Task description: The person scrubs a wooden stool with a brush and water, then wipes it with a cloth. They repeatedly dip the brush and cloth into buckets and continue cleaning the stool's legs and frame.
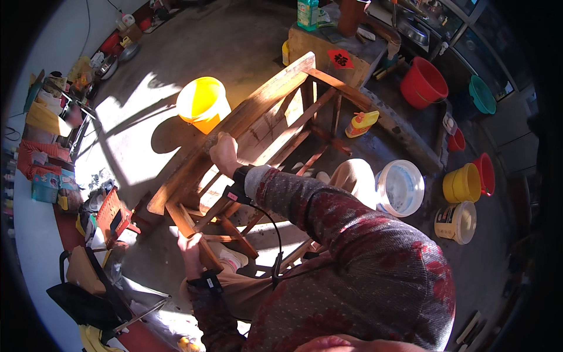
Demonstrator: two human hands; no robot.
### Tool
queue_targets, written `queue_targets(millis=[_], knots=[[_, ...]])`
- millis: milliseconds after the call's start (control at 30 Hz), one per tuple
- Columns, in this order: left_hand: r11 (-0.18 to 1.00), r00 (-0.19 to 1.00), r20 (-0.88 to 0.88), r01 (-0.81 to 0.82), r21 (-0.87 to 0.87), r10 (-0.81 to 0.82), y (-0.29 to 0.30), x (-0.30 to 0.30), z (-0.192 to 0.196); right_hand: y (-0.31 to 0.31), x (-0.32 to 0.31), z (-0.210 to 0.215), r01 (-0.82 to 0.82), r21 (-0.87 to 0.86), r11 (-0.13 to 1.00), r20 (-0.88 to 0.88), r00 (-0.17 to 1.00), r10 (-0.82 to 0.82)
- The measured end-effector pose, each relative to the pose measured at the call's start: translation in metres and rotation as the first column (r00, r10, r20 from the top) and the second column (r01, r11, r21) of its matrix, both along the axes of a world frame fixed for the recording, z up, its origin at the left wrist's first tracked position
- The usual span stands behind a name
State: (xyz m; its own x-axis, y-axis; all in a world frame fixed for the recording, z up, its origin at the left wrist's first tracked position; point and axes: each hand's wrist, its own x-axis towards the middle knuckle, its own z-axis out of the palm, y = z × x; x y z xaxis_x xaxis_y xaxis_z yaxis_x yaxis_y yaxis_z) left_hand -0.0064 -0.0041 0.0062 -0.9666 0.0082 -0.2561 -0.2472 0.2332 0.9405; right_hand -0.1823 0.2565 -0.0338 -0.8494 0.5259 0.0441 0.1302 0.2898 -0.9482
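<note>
A long wooden bench (267,97) is tipped over in front of me, its plank slanting from lower left to upper right and its legs and rails toward me. Around a leg at its near left end, my left hand (190,249) is closed. My right hand (224,154) is a fist against the near side of the plank, left of its middle; whatever is inside the fist, if anything, is hidden. Just beyond the plank stands a yellow bucket (202,104). To the right of my knee is a white bucket (400,188) with cloudy, sudsy liquid.
A yellow bottle (362,124) stands right of the bench, near a low ledge (404,132). Farther right are a red bucket (423,83), a yellow bucket (461,183) and a white tub (455,223). Clutter with a red plastic basket (112,216) lines the left. A cable runs from my right wrist.
</note>
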Motion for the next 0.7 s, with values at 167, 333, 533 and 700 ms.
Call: queue_targets(millis=[167,333,533,700], knots=[[0.993,0.998,0.014,-0.064,0.095,0.063,0.005,0.003,0.002,0.117,-0.008,-0.003,0.176,0.052,0.983,-0.016,0.984,-0.175],[0.986,0.987,0.08,-0.143,0.088,0.136,0.0,0.012,-0.016,0.21,-0.045,0.004,0.56,0.263,0.786,-0.181,0.829,-0.53],[0.994,0.995,-0.048,-0.087,-0.065,0.084,-0.003,0.006,-0.016,-0.022,0.009,0.015,0.075,-0.012,0.997,0.036,0.997,-0.074],[0.999,0.995,-0.088,-0.042,-0.016,0.04,-0.001,0.001,-0.006,0.039,0.009,-0.002,0.056,-0.095,0.994,-0.103,0.993,-0.066]])
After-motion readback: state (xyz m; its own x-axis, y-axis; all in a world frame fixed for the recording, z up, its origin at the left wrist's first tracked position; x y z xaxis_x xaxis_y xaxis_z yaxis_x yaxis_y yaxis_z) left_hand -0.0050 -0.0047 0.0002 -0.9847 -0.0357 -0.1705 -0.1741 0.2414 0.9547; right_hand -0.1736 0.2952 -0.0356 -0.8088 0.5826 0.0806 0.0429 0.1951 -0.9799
